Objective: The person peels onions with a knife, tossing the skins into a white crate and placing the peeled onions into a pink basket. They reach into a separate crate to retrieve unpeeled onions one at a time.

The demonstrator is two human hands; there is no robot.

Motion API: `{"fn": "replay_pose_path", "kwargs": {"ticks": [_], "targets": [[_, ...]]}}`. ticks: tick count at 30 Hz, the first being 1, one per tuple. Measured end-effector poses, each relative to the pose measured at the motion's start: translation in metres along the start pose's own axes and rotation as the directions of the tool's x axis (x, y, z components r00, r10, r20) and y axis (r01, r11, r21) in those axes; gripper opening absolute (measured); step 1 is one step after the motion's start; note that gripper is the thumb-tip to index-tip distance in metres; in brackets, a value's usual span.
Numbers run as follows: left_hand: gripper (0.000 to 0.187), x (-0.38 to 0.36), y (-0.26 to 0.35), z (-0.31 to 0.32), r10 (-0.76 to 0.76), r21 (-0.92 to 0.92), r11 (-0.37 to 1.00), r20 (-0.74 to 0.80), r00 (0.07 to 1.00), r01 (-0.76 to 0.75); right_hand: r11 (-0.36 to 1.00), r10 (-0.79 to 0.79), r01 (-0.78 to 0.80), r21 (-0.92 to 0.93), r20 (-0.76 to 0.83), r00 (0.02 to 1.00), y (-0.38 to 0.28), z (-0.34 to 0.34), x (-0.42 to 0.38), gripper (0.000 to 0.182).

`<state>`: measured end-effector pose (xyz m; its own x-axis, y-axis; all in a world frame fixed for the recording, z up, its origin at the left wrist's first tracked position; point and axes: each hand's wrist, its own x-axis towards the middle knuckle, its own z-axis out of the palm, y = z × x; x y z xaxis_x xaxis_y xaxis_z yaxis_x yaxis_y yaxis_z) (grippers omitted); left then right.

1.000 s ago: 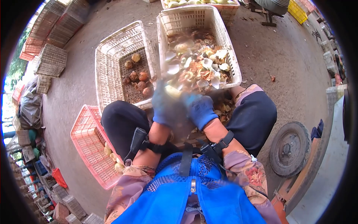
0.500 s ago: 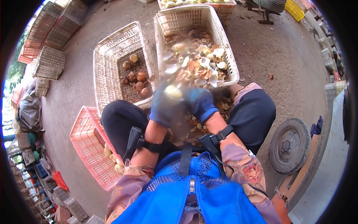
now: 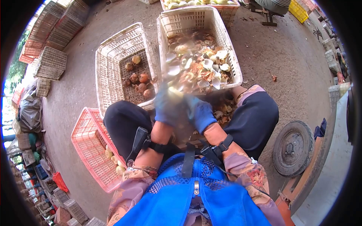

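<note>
A pale peeled onion (image 3: 175, 94) sits in my left hand (image 3: 165, 107), which wears a blue glove and is closed around it. My right hand (image 3: 200, 114), also gloved in blue, is beside the onion with its fingers curled; whatever they hold is blurred. Both hands are between my knees, at the near edge of a white crate (image 3: 226, 35) full of onion skins (image 3: 203, 69). Left of it, a second white crate (image 3: 107, 71) contains several unpeeled brown onions (image 3: 143, 78).
A pink crate (image 3: 85, 139) with several peeled onions (image 3: 115, 160) stands by my left knee. Beyond the skins is another crate of pale onions (image 3: 200, 3). To my right is a wheel (image 3: 293, 148) beside a metal panel (image 3: 328, 162). Stacked crates (image 3: 51, 63) line the left.
The onion and my left hand have shifted slightly. My right hand has turned and drawn a little down and away from the onion. The crates look the same.
</note>
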<state>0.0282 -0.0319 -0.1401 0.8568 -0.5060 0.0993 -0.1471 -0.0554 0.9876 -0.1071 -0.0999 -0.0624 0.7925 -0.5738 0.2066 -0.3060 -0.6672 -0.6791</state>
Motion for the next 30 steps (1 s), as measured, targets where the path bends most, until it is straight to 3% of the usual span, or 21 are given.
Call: {"fn": "replay_pose_path", "kwargs": {"ticks": [2, 3, 4, 5, 7, 8, 9, 12, 14, 15, 17, 19, 21, 23, 24, 25, 26, 27, 28, 29, 30], "targets": [[0.039, -0.002, 0.006, 0.003, -0.002, 0.002, 1.000, -0.017, 1.000, 0.002, 0.960, 0.205, -0.160, -0.229, 0.187, 0.961, -0.011, -0.009, 0.003, 0.018], [0.038, -0.002, 0.011, 0.005, -0.001, 0.003, 1.000, -0.032, 0.999, 0.001, 0.960, 0.205, -0.161, -0.229, 0.187, 0.961, -0.008, -0.003, 0.001, 0.018], [0.038, -0.003, 0.015, 0.004, -0.001, 0.003, 1.000, -0.031, 1.000, 0.001, 0.984, 0.164, -0.153, -0.092, 0.127, 0.978, -0.002, 0.008, -0.004, 0.018], [0.037, -0.003, 0.033, 0.003, 0.118, 0.152, 0.982, -0.018, 0.993, -0.114, 0.990, 0.129, -0.132, 0.046, 0.062, 0.990, -0.005, 0.009, -0.004, 0.019], [0.037, -0.001, 0.035, 0.001, 0.233, 0.299, 0.927, 0.012, 0.972, -0.226, 0.967, 0.220, -0.238, 0.092, 0.175, 0.960, -0.009, 0.004, -0.003, 0.033], [0.037, 0.000, 0.030, 0.000, 0.198, 0.260, 0.946, 0.004, 0.980, -0.192, 0.930, 0.299, -0.345, 0.124, 0.289, 0.909, -0.012, 0.001, -0.002, 0.047], [0.038, 0.000, 0.025, 0.000, 0.159, 0.219, 0.963, 0.000, 0.987, -0.155, 0.930, 0.300, -0.347, 0.125, 0.290, 0.909, -0.008, 0.005, -0.004, 0.047], [0.039, -0.002, 0.025, 0.000, 0.037, 0.166, 0.985, 0.011, 0.999, -0.039, 0.954, 0.174, -0.203, 0.219, 0.145, 0.974, 0.010, 0.019, -0.009, 0.039], [0.040, -0.005, 0.028, 0.002, 0.054, 0.138, 0.989, 0.023, 0.998, -0.056, 0.734, 0.322, -0.353, 0.580, 0.160, 0.933, 0.026, 0.018, -0.004, 0.030], [0.040, -0.006, 0.028, 0.003, 0.071, 0.107, 0.992, 0.035, 0.997, -0.074, 0.734, 0.323, -0.353, 0.580, 0.160, 0.933, 0.031, 0.021, -0.003, 0.030], [0.040, -0.006, 0.023, 0.007, 0.081, 0.073, 0.994, 0.068, 0.994, -0.086, 0.741, 0.249, -0.148, 0.655, -0.063, 0.966, 0.042, 0.026, 0.000, 0.027], [0.040, -0.006, 0.020, 0.004, 0.091, 0.042, 0.995, 0.093, 0.991, -0.095, 0.776, 0.220, -0.119, 0.620, -0.089, 0.971, 0.055, 0.029, 0.003, 0.026], [0.041, -0.006, 0.043, -0.002, -0.205, -0.217, 0.944, 0.199, 0.958, 0.247, 0.569, 0.326, -0.310, 0.761, 0.137, 0.935, 0.031, -0.003, 0.008, 0.026], [0.041, -0.007, 0.062, -0.002, -0.159, -0.208, 0.953, 0.277, 0.947, 0.221, 0.550, 0.330, -0.246, 0.798, 0.063, 0.942, 0.047, 0.018, 0.010, 0.025], [0.041, -0.008, 0.068, -0.003, -0.112, -0.201, 0.960, 0.353, 0.929, 0.193, 0.892, 0.109, -0.034, 0.451, -0.142, 0.984, 0.080, 0.054, 0.010, 0.026], [0.041, -0.009, 0.071, -0.003, -0.113, -0.200, 0.961, 0.355, 0.928, 0.193, 0.983, -0.184, 0.183, -0.026, -0.218, 0.958, 0.099, 0.073, 0.010, 0.027], [0.042, -0.009, 0.074, -0.004, -0.166, -0.254, 0.927, 0.381, 0.910, 0.276, 0.983, -0.183, 0.182, -0.025, -0.219, 0.958, 0.080, 0.051, 0.010, 0.027], [0.043, -0.011, 0.075, -0.005, -0.217, -0.305, 0.883, 0.408, 0.887, 0.357, 0.863, 0.120, -0.045, 0.503, -0.118, 0.986, 0.040, 0.007, 0.011, 0.027], [0.043, -0.012, 0.074, -0.006, -0.218, -0.304, 0.883, 0.407, 0.887, 0.357, 0.447, 0.323, -0.268, 0.853, 0.125, 0.938, 0.019, -0.017, 0.012, 0.027], [0.041, -0.014, 0.073, -0.007, 0.019, 0.027, 0.999, 0.394, 0.919, -0.032, 0.445, 0.323, -0.268, 0.854, 0.126, 0.938, 0.024, -0.014, 0.014, 0.027], [0.040, -0.014, 0.072, -0.008, 0.239, 0.341, 0.842, 0.460, 0.855, -0.419, 0.501, 0.393, -0.230, 0.834, 0.017, 0.919, 0.033, -0.009, 0.017, 0.027]]}}
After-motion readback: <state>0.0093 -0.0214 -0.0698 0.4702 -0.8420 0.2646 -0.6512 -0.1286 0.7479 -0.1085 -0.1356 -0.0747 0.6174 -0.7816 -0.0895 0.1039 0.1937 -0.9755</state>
